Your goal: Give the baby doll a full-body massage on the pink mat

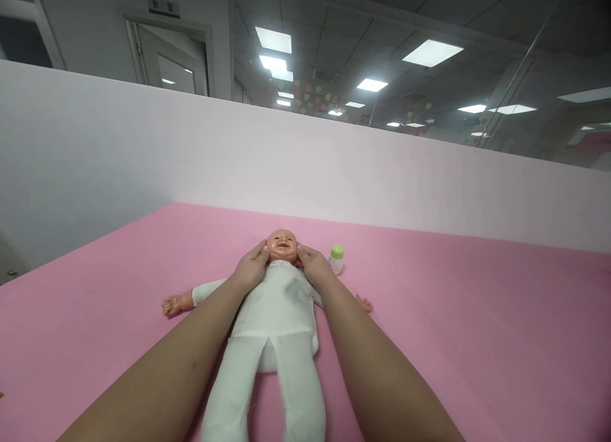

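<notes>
A baby doll [279, 302] with a white cloth body lies on its back on the pink tabletop [453, 315], head away from me and legs toward me. My left hand [252, 266] presses against the left side of its head, fingers partly behind it. On the opposite side, my right hand [314, 266] holds the head in the same way, thumb near the cheek. Both of the doll's arms stretch outward, and my forearms pass over them. Just right of my right hand stands a small baby bottle [337, 260] with a green cap.
A white partition [334, 168] rises along the far side and the left of the pink surface. Beyond it are a partly open door [167, 63], ceiling lights and a glass wall with small coloured heart stickers.
</notes>
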